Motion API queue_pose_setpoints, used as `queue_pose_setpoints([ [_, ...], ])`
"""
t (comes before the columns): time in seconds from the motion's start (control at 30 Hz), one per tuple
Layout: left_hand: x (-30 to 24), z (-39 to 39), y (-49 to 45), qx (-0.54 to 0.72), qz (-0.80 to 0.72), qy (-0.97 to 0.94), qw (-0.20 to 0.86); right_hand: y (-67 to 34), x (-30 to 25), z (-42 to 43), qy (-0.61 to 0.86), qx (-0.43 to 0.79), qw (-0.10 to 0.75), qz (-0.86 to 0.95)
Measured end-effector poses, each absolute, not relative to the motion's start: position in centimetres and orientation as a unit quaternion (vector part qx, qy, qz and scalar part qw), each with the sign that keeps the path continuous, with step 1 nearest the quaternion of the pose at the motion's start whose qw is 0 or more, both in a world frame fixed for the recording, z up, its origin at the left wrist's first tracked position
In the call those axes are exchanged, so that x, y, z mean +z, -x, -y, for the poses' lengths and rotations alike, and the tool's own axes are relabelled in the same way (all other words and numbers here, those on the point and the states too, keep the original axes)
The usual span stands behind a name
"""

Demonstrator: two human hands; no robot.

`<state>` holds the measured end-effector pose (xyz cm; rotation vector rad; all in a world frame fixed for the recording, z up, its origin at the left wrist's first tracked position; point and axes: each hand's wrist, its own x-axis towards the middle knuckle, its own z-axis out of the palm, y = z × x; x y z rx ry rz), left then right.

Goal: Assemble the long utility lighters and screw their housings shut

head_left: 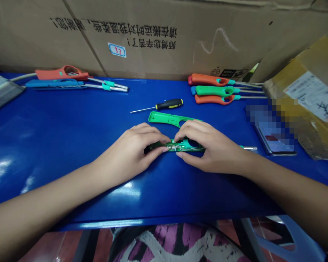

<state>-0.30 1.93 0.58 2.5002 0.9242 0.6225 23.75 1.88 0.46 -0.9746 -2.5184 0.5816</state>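
On the blue table lies an opened green gas lighter, its inner parts and a thin wire showing, with a metal tube pointing right. My left hand is closed around its left end, thumb and fingertips at the inner parts. Around the trigger loop end, my right hand grips the lighter's edges with fingers on the far side and thumb on the near side. Just beyond the hands rests the loose green half shell, partly covered by my right hand. Behind it is a black and yellow screwdriver.
Orange and blue lighters lie at the back left, and several more lighters at the back right. A phone lies right, beside a taped parcel. A large cardboard box walls off the back of the table.
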Motion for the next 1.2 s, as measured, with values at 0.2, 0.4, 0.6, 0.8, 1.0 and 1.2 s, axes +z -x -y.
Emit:
queue_pose_setpoints([
  [0.2,0.58,-1.36,0.42,0.183,-0.34,-0.907,0.168,-23.66,0.44,-1.85,0.342,0.212,0.185,0.897],
  [0.4,0.66,-1.08,0.33,0.193,-0.339,-0.907,0.161,-23.75,0.4,-1.87,0.34,0.215,0.18,0.898],
  [0.6,0.63,-1.24,0.22,0.215,-0.327,-0.907,0.157,-23.77,0.4,-1.84,0.344,0.212,0.176,0.898],
  [0.8,0.43,-1.31,0.15,0.257,-0.335,-0.876,0.231,-23.82,0.43,-1.83,0.346,0.211,0.175,0.897],
  [1.0,0.46,-1.12,-0.01,0.274,-0.346,-0.861,0.253,-23.8,0.31,-2.05,0.348,0.222,0.179,0.893],
  [1.2,0.27,-1.34,-0.06,0.275,-0.359,-0.853,0.262,-23.63,-0.1,-2.14,0.358,0.224,0.206,0.883],
])
